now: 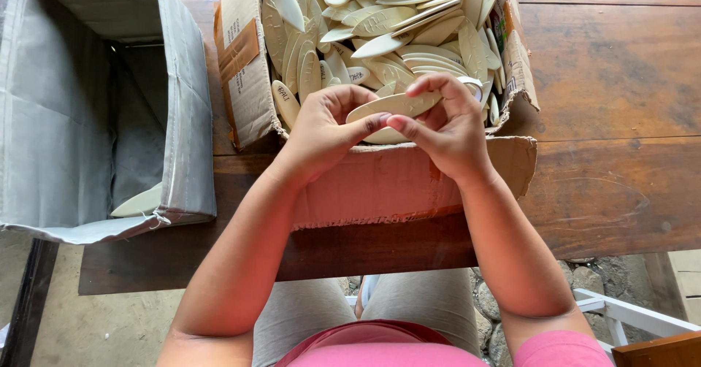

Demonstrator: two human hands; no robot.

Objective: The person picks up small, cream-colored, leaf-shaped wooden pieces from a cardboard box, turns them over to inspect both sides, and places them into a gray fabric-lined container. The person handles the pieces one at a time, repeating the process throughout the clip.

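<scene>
Hands: left grip (321, 126) & right grip (442, 122) both pinching pale oval piece (391, 105); cardboard box (380, 181) beneath.

Open brown cardboard box (380, 184) full of pale oval wooden pieces (409, 53) sits on the dark wooden table (613, 104); grey fabric-lined box (87, 119) stands left of it, one oval piece (139, 203) inside.

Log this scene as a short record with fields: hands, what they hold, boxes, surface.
left hand: grips the near end of an oval piece
right hand: pinches the same piece from the other side
oval piece: flat, cream, held above the cardboard box
cardboard box: open, heaped with like ovals
grey box: open, to the person's left, one oval showing inside
table: dark wood, carries both boxes
</scene>
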